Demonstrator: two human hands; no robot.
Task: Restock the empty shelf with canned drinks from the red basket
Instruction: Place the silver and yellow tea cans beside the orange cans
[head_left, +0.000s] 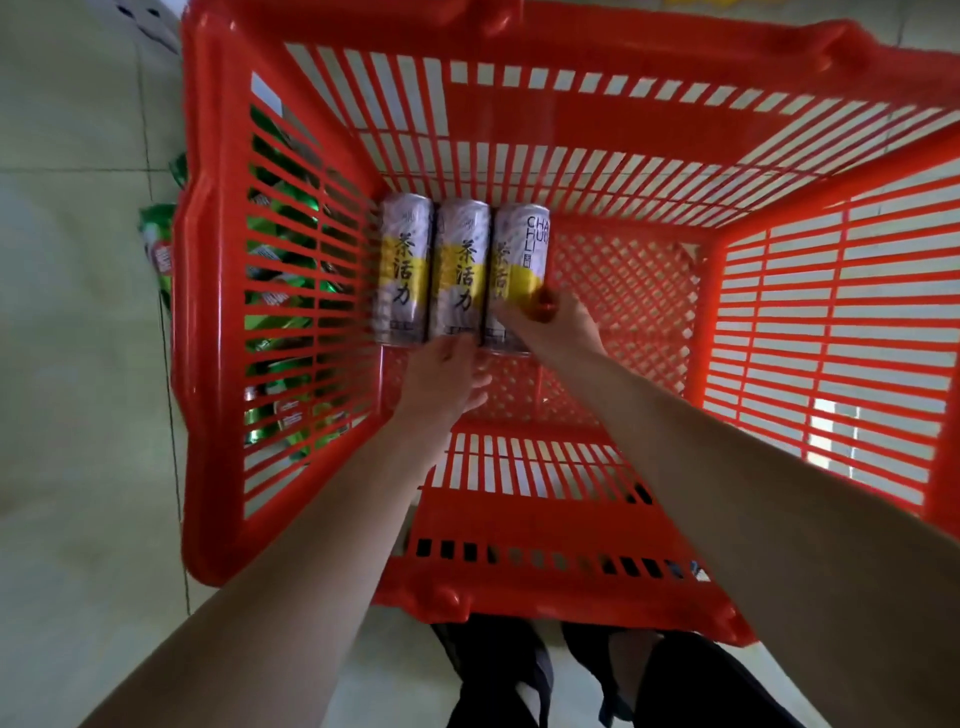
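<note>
While three cans (460, 273) lie side by side at centre-left of the red basket (623, 119), I'd wrap my right hand (553, 325), seemingly gripping the rightmost can (514, 265), fully; my left hand (441, 384) reaches unclenched.

The basket (519, 104) sits on the floor (67, 364), filling most of the view. Three cans (460, 270) lie side by side on its bottom, toward ten o'clock of the basket's middle, close to the left wall and touching one another. The left hand (441, 382) is at six o'clock of the middle can, its fingertips at that can's near end. The right hand (553, 325) lies on the right can's near half. Outside the left wall, at nine o'clock, packets (156, 249) lie on the floor (partly seen through the slats). Below the near rim, at six o'clock, are the person's feet (498, 675).
</note>
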